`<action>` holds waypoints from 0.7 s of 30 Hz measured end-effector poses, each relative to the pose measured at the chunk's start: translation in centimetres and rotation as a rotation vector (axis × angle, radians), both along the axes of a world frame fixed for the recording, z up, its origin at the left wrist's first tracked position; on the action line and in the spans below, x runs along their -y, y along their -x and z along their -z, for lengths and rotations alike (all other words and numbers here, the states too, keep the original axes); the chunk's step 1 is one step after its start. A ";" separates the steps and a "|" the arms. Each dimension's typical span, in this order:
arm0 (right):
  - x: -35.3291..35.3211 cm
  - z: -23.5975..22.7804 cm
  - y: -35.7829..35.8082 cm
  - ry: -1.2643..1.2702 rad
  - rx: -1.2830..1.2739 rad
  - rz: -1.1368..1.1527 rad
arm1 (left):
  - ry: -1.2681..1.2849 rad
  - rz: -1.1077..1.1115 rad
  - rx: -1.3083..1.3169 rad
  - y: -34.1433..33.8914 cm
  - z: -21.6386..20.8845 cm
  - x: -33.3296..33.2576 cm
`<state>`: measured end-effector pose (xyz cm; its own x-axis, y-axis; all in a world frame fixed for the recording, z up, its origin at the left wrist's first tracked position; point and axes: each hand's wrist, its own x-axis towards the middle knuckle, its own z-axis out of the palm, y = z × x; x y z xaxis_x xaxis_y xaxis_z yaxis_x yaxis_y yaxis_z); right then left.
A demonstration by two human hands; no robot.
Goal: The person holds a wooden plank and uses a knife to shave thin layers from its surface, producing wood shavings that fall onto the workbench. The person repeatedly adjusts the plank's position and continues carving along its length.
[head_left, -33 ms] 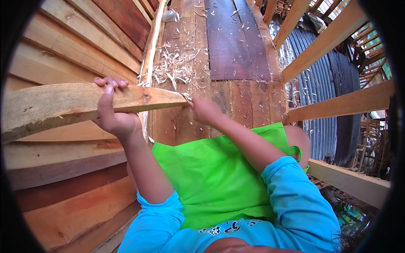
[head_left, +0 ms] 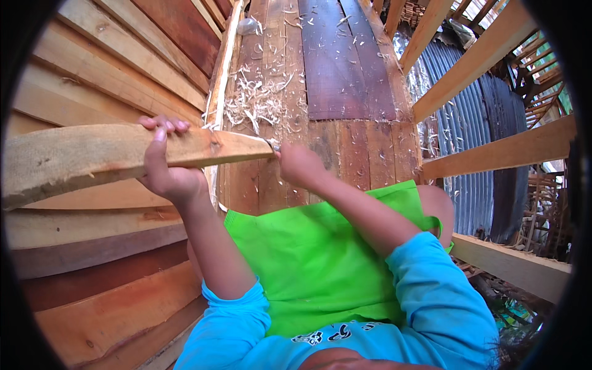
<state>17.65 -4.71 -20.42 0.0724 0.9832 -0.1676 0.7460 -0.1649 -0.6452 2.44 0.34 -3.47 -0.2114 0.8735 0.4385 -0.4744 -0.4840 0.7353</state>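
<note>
Beyond the tapered tip of the wooden piece (head_left: 92,151), a hand could pass low over the floorboards (head_left: 351,145) — timber rails (head_left: 505,148) bar the way well to its right. The right hand (head_left: 300,165) blocks the tip, the left hand (head_left: 176,180) wraps it partway along, and planks (head_left: 80,86) crowd its left part.

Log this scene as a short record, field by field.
Left hand: grips the curved wooden piece, fingertips over its far edge
Right hand: closed at the piece's narrow end, around a small metal tool, mostly hidden
Lap: bright green cloth
Floor: planks with pale shavings, thickest beyond the piece
Left side: wooden boards
Right side: wooden rails, corrugated metal sheets past them
</note>
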 end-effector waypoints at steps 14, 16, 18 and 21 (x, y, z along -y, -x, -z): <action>0.2 1.6 -0.3 -0.186 0.220 -0.085 | 0.044 -0.044 0.027 2.3 0.4 -0.3; 0.0 1.1 -0.8 -0.218 0.238 -0.119 | 0.055 -0.055 -0.036 3.1 0.6 -0.4; 0.0 1.1 -0.7 -0.236 0.265 -0.098 | 0.044 -0.048 -0.061 3.2 0.6 -0.3; -0.5 1.3 -0.8 -0.247 0.302 -0.081 | 0.028 -0.031 -0.103 2.8 0.3 -0.1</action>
<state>18.41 -4.23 -21.69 0.0029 0.9957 0.0921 0.9122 0.0351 -0.4082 -0.36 0.44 -3.78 -0.1935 0.8794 0.4350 -0.3809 -0.4759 0.7927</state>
